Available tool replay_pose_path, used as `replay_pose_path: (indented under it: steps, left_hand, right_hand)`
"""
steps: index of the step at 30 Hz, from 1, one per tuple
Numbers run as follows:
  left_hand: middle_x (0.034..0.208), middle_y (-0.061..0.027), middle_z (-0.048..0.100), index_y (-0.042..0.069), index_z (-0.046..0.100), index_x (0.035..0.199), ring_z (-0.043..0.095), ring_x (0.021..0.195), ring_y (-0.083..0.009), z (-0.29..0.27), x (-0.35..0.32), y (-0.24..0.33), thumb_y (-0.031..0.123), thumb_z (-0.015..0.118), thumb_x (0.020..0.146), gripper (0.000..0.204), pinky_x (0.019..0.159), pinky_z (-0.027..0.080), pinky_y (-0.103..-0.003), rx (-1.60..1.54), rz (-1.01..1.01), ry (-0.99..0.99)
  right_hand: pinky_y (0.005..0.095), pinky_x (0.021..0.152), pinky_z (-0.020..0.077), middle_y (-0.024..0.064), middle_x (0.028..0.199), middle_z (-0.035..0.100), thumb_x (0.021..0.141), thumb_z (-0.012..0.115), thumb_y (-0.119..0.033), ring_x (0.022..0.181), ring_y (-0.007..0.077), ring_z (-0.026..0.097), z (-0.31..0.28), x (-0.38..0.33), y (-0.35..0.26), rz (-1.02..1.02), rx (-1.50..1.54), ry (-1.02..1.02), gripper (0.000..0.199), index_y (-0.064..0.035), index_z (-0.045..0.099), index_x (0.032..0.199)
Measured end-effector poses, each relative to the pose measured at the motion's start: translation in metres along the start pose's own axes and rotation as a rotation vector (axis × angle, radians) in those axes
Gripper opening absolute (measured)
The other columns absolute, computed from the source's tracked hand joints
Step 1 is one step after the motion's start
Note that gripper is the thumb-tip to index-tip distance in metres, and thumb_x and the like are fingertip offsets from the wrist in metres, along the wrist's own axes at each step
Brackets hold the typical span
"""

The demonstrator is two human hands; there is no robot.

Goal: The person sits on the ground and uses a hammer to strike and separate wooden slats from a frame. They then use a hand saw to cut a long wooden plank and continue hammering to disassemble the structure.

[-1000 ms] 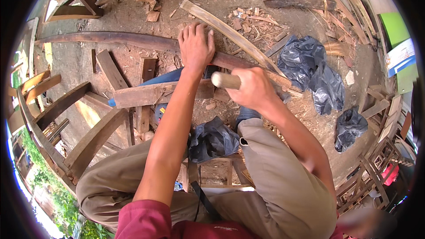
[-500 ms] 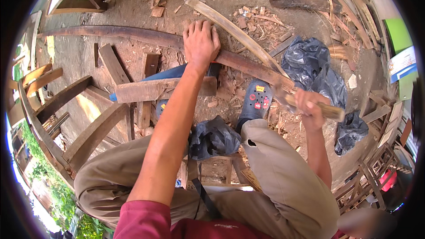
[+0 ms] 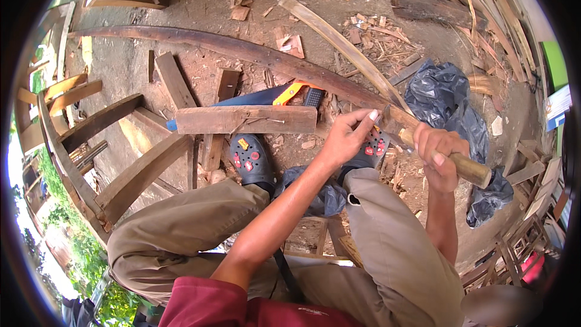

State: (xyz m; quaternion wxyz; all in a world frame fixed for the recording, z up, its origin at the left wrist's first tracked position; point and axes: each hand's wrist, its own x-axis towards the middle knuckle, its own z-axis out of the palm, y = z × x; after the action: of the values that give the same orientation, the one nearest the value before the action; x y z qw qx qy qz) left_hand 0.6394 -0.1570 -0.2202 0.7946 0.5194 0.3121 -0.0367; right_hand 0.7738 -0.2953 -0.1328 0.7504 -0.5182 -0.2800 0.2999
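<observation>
Left hand (image 3: 348,139) shifted near edge of beam (image 3: 266,56), pinch unclear, right hand (image 3: 439,152) clenched round handle (image 3: 473,171), narrow gap between.

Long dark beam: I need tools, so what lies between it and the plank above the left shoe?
In the head view, an orange-handled saw and wood offcuts lie between the long dark beam and that plank.

The person wears a maroon short-sleeved shirt (image 3: 206,300) with a small pale print (image 3: 311,311) on its front, creased khaki-brown trousers (image 3: 187,224) (a small ragged hole (image 3: 354,200) shows on the right leg), and dark grey perforated clogs (image 3: 252,163) dotted with bright charms (image 3: 242,144).
</observation>
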Motion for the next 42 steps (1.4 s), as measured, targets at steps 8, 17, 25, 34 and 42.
replay_pose_path:
  steps: [8,17,25,34,42]
  left_hand:
    - [0.079,-0.0022,0.067,0.001,0.070,0.095,0.060,0.071,-0.0088,-0.070,-0.011,0.013,0.031,0.055,0.104,0.035,0.065,0.048,-0.027,-0.023,0.128,0.245]
    - [0.127,-0.0214,0.060,-0.003,0.061,0.117,0.056,0.119,-0.0325,-0.292,0.098,0.088,0.035,0.052,0.102,0.042,0.101,0.043,-0.047,1.100,0.666,0.961]
    - [0.142,-0.0175,0.051,0.002,0.056,0.132,0.042,0.137,-0.0321,-0.302,0.141,0.086,0.043,0.053,0.097,0.054,0.117,0.025,-0.046,1.257,0.471,0.858]
    - [0.136,-0.0176,0.057,0.002,0.060,0.127,0.046,0.134,-0.0319,-0.302,0.143,0.095,0.038,0.052,0.096,0.049,0.113,0.030,-0.046,1.277,0.374,0.827]
    - [0.136,-0.0178,0.057,0.001,0.060,0.125,0.047,0.133,-0.0309,-0.301,0.142,0.096,0.039,0.052,0.096,0.048,0.112,0.032,-0.045,1.281,0.350,0.832]
  right_hand:
    - [0.0330,0.053,0.0344,0.0012,0.054,0.043,0.084,0.062,-0.007,0.049,0.0147,0.037,0.037,0.020,0.012,0.151,-0.089,-0.067,0.033,-0.0059,0.040,0.060]
    - [0.0313,0.049,0.0398,0.0045,0.057,0.051,0.090,0.067,-0.003,0.053,0.0124,0.051,0.142,0.084,0.050,0.111,-0.651,-0.247,0.031,-0.0034,0.050,0.065]
    - [0.0494,0.066,0.0554,0.0206,0.076,0.068,0.075,0.075,-0.008,0.073,0.0409,0.069,0.209,0.124,0.132,0.070,-0.904,-0.383,0.018,-0.0009,0.061,0.085]
    - [0.0413,0.053,0.0512,0.0178,0.065,0.063,0.083,0.075,-0.014,0.060,0.0371,0.065,0.240,0.151,0.172,-0.188,-0.709,-0.286,0.023,-0.0026,0.058,0.073]
    - [0.0335,0.046,0.0372,0.0070,0.057,0.046,0.082,0.068,-0.006,0.046,0.0206,0.046,0.157,0.098,0.113,-0.085,-0.488,-0.282,0.026,-0.0044,0.049,0.064]
